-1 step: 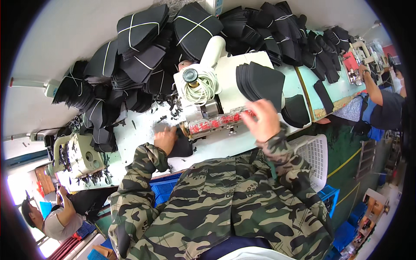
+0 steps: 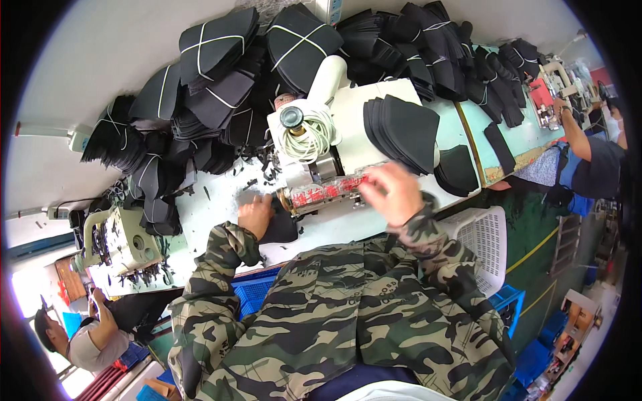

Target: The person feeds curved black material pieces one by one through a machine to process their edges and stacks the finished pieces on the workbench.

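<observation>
My left hand (image 2: 255, 216) rests on the white table at the machine's left end, its fingers bent down on a black sheet piece (image 2: 281, 229) that lies partly under it. My right hand (image 2: 394, 195) hovers at the right part of the machine's front bar, slightly blurred, thumb and fingers apart and nothing seen in it. The cream machine (image 2: 348, 144) has a red-patterned front bar (image 2: 321, 194) and a coil of white cord (image 2: 309, 137) on top. On its flat top, near my right hand, lies a fanned stack of black pieces (image 2: 404, 134).
Tied black bundles (image 2: 217, 50) are heaped along the back. Another black stack (image 2: 457, 170) lies at the table's right. A white basket (image 2: 487, 250) and a blue crate (image 2: 255, 291) stand below the edge. A second machine (image 2: 124, 240) is at left. People work on both sides.
My right hand has shifted left and slightly nearer along the front bar. My left hand and the black piece stay in place.
</observation>
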`<state>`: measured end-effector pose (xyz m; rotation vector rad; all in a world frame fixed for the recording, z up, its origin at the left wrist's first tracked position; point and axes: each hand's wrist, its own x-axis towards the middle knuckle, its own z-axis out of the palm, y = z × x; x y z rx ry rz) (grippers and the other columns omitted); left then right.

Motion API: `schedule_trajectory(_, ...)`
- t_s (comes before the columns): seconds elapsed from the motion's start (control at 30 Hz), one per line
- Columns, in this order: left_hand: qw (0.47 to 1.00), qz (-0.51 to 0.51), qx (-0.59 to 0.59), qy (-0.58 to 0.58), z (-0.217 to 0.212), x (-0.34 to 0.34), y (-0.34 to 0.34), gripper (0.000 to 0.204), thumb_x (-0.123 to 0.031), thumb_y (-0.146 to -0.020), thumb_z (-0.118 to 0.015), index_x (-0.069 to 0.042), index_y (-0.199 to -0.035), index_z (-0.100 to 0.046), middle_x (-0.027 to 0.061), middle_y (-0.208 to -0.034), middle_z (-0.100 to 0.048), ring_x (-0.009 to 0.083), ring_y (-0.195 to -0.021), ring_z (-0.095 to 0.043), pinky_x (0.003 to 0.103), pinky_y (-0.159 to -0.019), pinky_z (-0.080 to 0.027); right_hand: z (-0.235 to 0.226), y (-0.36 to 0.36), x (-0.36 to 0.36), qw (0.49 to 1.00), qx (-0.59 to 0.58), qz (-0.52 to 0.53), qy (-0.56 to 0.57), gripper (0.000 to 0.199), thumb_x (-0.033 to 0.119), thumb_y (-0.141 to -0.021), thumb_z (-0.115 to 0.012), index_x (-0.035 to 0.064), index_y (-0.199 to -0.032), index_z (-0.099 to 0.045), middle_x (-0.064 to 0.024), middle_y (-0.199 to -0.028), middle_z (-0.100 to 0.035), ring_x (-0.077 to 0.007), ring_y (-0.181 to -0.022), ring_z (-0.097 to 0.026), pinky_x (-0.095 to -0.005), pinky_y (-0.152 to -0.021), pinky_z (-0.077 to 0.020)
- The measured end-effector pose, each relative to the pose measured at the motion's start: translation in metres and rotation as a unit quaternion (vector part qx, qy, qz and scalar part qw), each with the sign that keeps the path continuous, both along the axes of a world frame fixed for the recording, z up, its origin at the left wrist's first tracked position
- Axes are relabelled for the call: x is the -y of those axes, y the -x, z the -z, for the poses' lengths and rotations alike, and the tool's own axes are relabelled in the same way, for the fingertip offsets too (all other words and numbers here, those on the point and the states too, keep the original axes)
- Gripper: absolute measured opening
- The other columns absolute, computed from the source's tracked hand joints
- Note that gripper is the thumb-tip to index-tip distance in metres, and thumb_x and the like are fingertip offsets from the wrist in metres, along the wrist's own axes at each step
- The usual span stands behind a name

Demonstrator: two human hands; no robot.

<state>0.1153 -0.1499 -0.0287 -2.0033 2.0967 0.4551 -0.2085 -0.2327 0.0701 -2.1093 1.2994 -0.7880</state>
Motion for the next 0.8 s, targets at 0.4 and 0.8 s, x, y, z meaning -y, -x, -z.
schedule_trajectory(0.4, 0.996, 0.037, -0.074, -0.024, 0.007, 0.013, -0.011, 0.023, -0.025, -0.076, -0.064, -0.009, -0.091, -0.059, 0.0145, -0.076, -0.062, 0.0348, -0.076, -0.061, 0.046, -0.065, -0.048, -0.089, -0.058, 0.011, 0.955, 0.186, -0.025, 0.229, 0.037, 0.007, -0.076, -0.064, -0.0061, -0.11, -0.055, -0.0186, -0.099, -0.059, -0.0318, -0.085, -0.058, -0.0373, -0.074, -0.0461)
schedule_trajectory(0.8, 0.74, -0.107, -0.596, -0.293, -0.097, 0.041, 0.028, 0.01, -0.01, -0.086, -0.058, -0.002, -0.092, -0.059, -0.0079, -0.067, -0.047, -0.0001, -0.061, -0.04, 0.018, -0.052, -0.032, -0.03, -0.039, 0.003, 0.956, 0.196, -0.002, -0.218, 0.026, 0.024, -0.083, -0.065, -0.0012, -0.09, -0.062, -0.0101, -0.064, -0.063, -0.0158, -0.056, -0.062, -0.0283, -0.053, -0.0473)
